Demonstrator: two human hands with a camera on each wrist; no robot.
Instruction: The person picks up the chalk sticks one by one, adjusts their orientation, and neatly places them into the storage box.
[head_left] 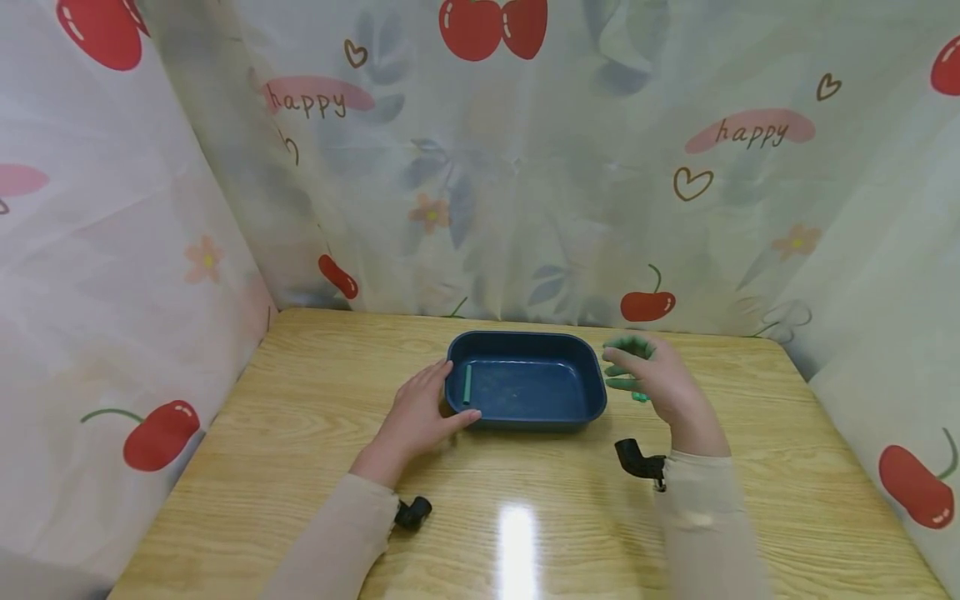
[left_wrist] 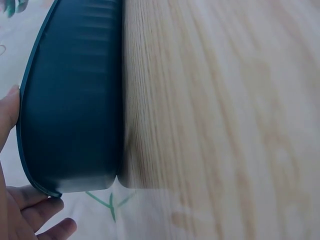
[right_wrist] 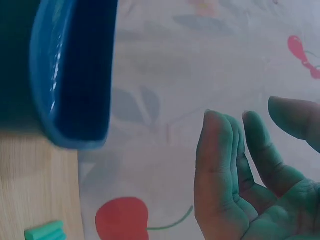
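A dark blue rectangular basin (head_left: 525, 423) stands on the table in the head view. Inside it, near the left end, lies a thin green stick (head_left: 467, 385). My left hand (head_left: 422, 408) holds the basin's left end, thumb over the near rim and fingers at the left rim; the left wrist view shows the fingers (left_wrist: 42, 212) at the corner. Beyond the basin's right end my right hand (head_left: 654, 375) is raised with nothing in it, fingers apart from the thumb, green-tinted on the palm side. A small green piece (right_wrist: 45, 231) lies on the table below it, partly hidden in the head view.
The wooden table (head_left: 300, 417) is enclosed by a patterned curtain (head_left: 510, 208) at the back and both sides. Black wrist-worn devices, one on the left sleeve (head_left: 412, 513) and one on the right (head_left: 639, 460), stick out inward. Light glares off the table's near middle.
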